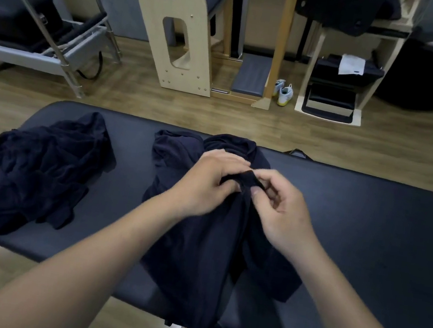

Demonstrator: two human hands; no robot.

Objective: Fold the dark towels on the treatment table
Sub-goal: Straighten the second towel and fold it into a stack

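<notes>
Both hands meet mid-surface: left hand (209, 175) and right hand (283, 202) pinch bunched edge of dark towel (210, 248) draped over near edge of padded surface (369, 230). Second crumpled towel (29, 174) lies left.

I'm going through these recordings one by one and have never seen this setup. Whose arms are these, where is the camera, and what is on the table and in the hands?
There is no machine here. These are a person's bare arms, filmed by one wide-angle camera on their head, looking forward and down. The left hand and right hand both pinch a bunched edge of a dark towel. It lies on the padded table and hangs over its near edge. A crumpled dark heap lies to the left, untouched.
</notes>
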